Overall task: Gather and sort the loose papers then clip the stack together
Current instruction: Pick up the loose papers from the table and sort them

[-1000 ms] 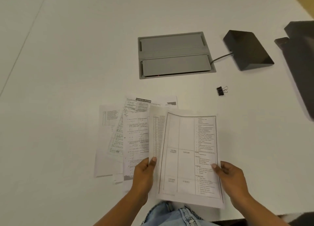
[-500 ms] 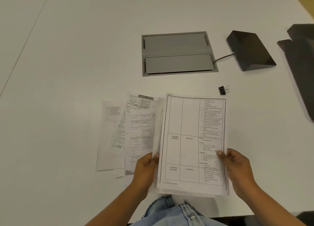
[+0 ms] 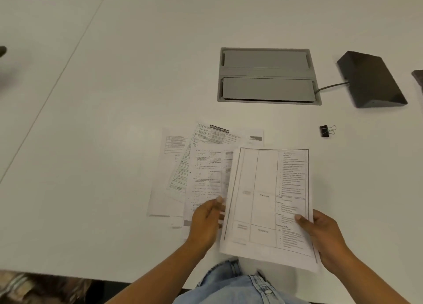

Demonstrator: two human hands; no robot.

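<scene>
I hold a printed sheet with a table grid [image 3: 266, 203] above the table's near edge, tilted slightly. My right hand [image 3: 325, 232] grips its right edge, thumb on top. My left hand [image 3: 206, 221] pinches the left edge, where a second sheet shows blurred just behind the top one. Several loose printed papers [image 3: 194, 166] lie fanned and overlapping on the white table [image 3: 114, 120], to the left of and under the held sheets. A small black binder clip [image 3: 325, 131] lies on the table beyond the held sheet's far right corner, apart from both hands.
A grey recessed cable hatch [image 3: 266, 75] sits in the table behind the papers. A black wedge-shaped device [image 3: 370, 79] with a cable stands to its right. Another dark object [image 3: 418, 77] shows at the right edge. My lap in jeans [image 3: 240, 287] is below the table edge.
The held sheet went away from me toward the clip, then came back toward me and down. Both hands stayed on its edges; the loose papers and the clip have not moved.
</scene>
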